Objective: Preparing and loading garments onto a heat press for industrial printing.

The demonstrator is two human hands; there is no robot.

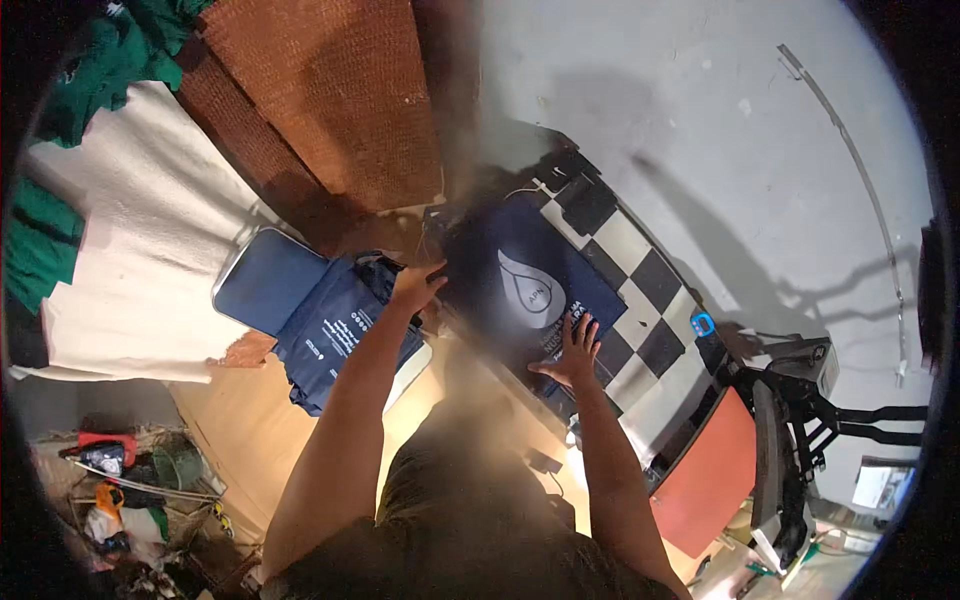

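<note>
A flat navy sheet-like item point(592, 281) with a pale drop-shaped print and writing lies on a black-and-white checkered tabletop point(649, 283). My right hand point(576, 358) rests on its near right part, fingers spread. At the table's left edge, my left hand point(420, 285) reaches towards the dark left side of the item; blur and shadow hide whether its fingers grip anything. Below my left forearm, a navy fabric bag point(322, 337) with white printing lies over a chair with a navy padded backrest point(270, 277).
A woven brown panel point(360, 105) stands behind the chair, beside hanging white cloth point(150, 240). At the table's right are a small blue device point(702, 324), an orange-red board point(709, 480) and a monitor point(772, 457) on a black arm. Clutter, including a green bucket point(177, 466), fills the lower left.
</note>
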